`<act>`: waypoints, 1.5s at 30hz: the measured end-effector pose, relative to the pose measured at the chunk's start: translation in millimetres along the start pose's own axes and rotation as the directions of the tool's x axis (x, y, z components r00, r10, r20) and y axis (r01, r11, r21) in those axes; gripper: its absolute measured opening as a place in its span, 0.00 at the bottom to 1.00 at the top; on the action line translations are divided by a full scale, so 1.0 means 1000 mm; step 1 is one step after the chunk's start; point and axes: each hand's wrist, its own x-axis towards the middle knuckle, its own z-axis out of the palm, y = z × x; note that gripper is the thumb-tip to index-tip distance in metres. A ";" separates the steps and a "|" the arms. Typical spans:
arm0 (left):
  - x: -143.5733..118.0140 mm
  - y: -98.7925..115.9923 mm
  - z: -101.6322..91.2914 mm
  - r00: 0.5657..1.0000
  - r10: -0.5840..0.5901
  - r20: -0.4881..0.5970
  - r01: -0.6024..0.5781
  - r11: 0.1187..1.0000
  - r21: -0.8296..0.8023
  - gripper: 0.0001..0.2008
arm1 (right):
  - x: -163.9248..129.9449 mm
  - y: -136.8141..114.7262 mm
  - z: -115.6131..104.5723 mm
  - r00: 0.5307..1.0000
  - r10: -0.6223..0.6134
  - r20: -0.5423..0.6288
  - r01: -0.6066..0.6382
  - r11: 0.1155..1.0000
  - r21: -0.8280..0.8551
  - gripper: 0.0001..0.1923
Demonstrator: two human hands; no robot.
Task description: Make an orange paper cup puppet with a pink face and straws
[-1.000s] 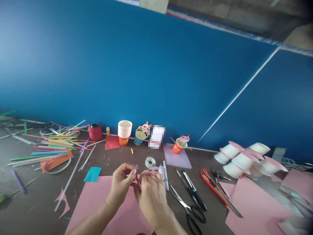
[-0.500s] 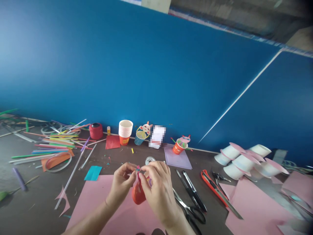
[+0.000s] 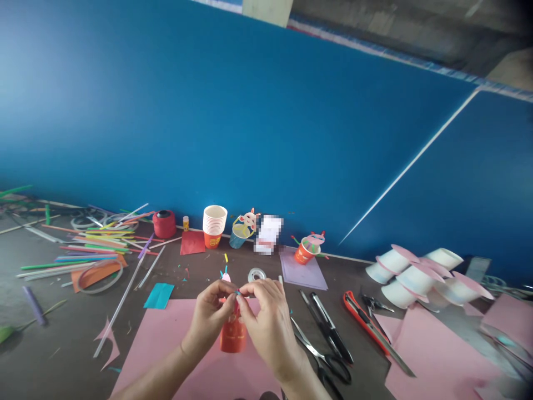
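Grip: left hand (image 3: 208, 316) and right hand (image 3: 266, 316) both pinch the red paper cup (image 3: 233, 336).
Under: pink paper sheet (image 3: 158, 339).
Right: scissors (image 3: 320, 355).

A single head-worn view looks forward and down across a cluttered table (image 3: 62, 355), tilted so the blue wall (image 3: 250, 122) fills the upper two thirds, its top edge falling toward 3 o'clock. The left hand (image 3: 208, 316) and right hand (image 3: 266, 322) sit close at 6 o'clock; the stacked paper cups (image 3: 214, 225) stand farther off toward 12 o'clock by the wall. No second view shares the scene
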 end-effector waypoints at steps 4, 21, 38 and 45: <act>-0.002 0.001 0.001 1.000 -0.005 0.003 0.005 1.000 0.001 0.05 | -0.002 0.001 0.003 0.999 0.013 -0.040 -0.013 1.000 0.003 0.04; -0.005 -0.001 0.000 0.999 0.047 -0.006 -0.045 0.979 0.200 0.06 | 0.001 0.004 0.001 0.990 0.138 0.041 -0.142 0.979 0.146 0.04; 0.004 0.021 0.002 0.975 -0.195 0.104 0.191 0.981 0.045 0.10 | 0.012 0.011 -0.026 0.985 0.121 0.125 -0.167 0.856 0.490 0.03; 0.001 0.028 0.006 0.952 -0.232 0.202 0.235 0.972 0.010 0.07 | 0.012 0.010 -0.023 0.974 0.157 0.161 -0.212 0.884 0.417 0.05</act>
